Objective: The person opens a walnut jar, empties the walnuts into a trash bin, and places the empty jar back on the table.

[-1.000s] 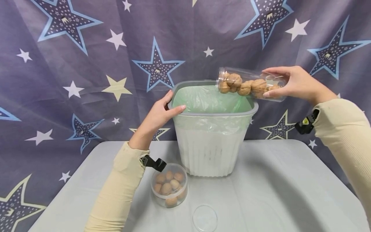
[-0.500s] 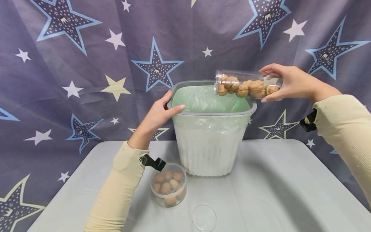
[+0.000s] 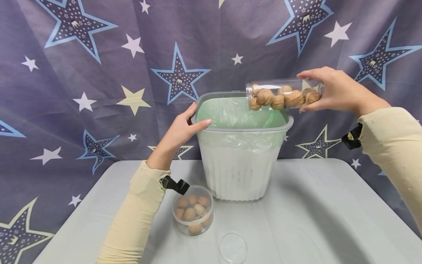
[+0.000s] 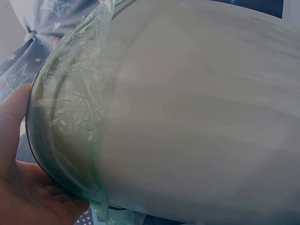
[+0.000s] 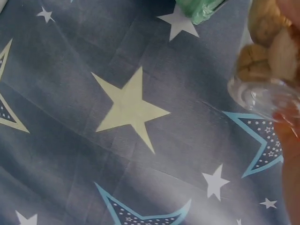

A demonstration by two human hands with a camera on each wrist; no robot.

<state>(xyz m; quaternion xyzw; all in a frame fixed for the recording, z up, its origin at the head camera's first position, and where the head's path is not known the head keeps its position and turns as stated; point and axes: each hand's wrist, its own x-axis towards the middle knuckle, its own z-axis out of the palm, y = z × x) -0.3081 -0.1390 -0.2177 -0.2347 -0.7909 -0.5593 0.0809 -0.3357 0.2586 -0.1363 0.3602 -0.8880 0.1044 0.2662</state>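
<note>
My left hand [image 3: 179, 128] grips the grey rim of a white trash bin [image 3: 235, 168] at its left corner. In the left wrist view its thumb and fingers lie to either side of the rim, against the green bag [image 4: 77, 93] folded over it. My right hand [image 3: 341, 91] holds the base end of a clear plastic jar [image 3: 290, 83] between thumb and fingers. Lying almost level, the jar points its mouth left over the bin's right part. Several walnuts [image 3: 293, 98] sit inside it. The right wrist view catches only the jar's base end [image 5: 255, 96].
A round clear tub [image 3: 211, 223] of walnuts stands on the grey-covered table [image 3: 306, 220], left of the bin's foot. A clear round lid [image 3: 233, 248] lies near the front. A star-patterned curtain [image 3: 217, 47] hangs behind.
My right hand has risen slightly, and the jar has turned closer to level. Walnuts have shifted inside it. My left hand and the bin stay in place.
</note>
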